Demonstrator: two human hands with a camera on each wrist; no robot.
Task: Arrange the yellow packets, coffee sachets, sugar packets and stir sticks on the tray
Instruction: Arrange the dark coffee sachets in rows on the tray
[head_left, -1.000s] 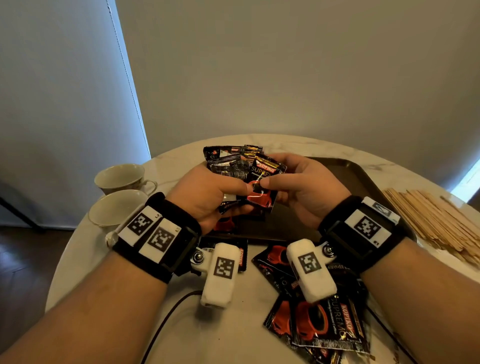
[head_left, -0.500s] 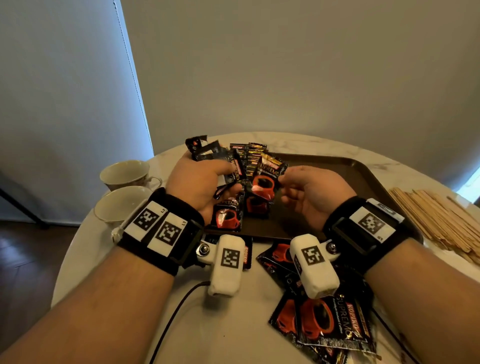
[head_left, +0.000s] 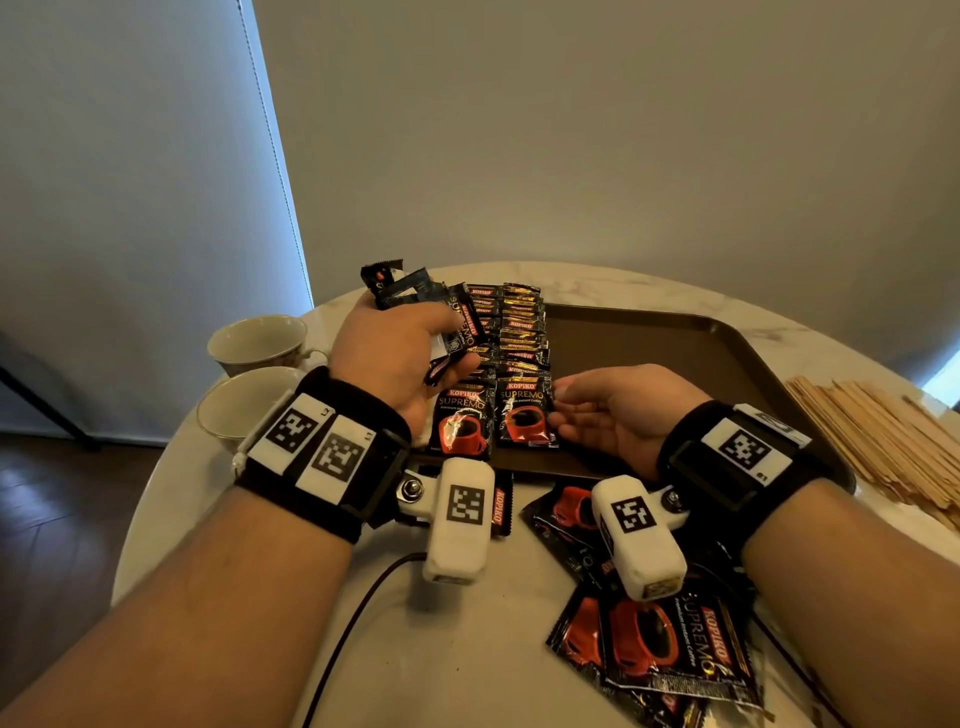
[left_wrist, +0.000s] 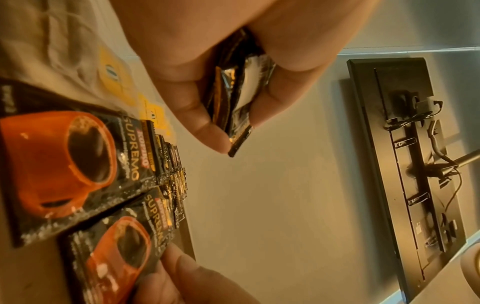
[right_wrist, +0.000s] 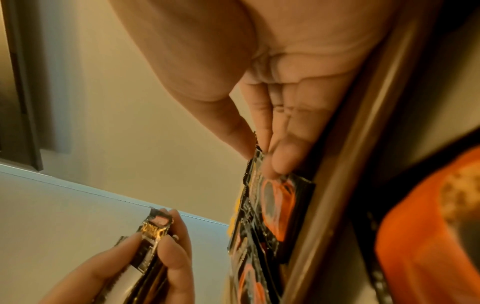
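Black and red coffee sachets lie in two overlapping columns (head_left: 511, 343) on the left part of the brown tray (head_left: 675, 338). My right hand (head_left: 557, 408) pinches the right edge of the nearest sachet (head_left: 524, 415) of the right column; the right wrist view shows thumb and finger (right_wrist: 283, 156) on that edge. My left hand (head_left: 447, 358) hovers over the tray's left rim and grips a fanned bundle of sachets (head_left: 410, 296), also seen in the left wrist view as a bundle (left_wrist: 233, 92). Yellow packets (left_wrist: 114, 76) lie beyond the columns. Wooden stir sticks (head_left: 883, 436) are piled to the right of the tray.
Two cups (head_left: 260, 343) (head_left: 244, 405) stand at the table's left edge. Several loose coffee sachets (head_left: 665, 649) lie on the marble table in front of the tray, under my right wrist. A black cable (head_left: 353, 618) runs across the near side of the table.
My right hand drew a sachet from the left hand's bundle and brought it down onto the near end of the right column. My left hand swung left with the bundle.
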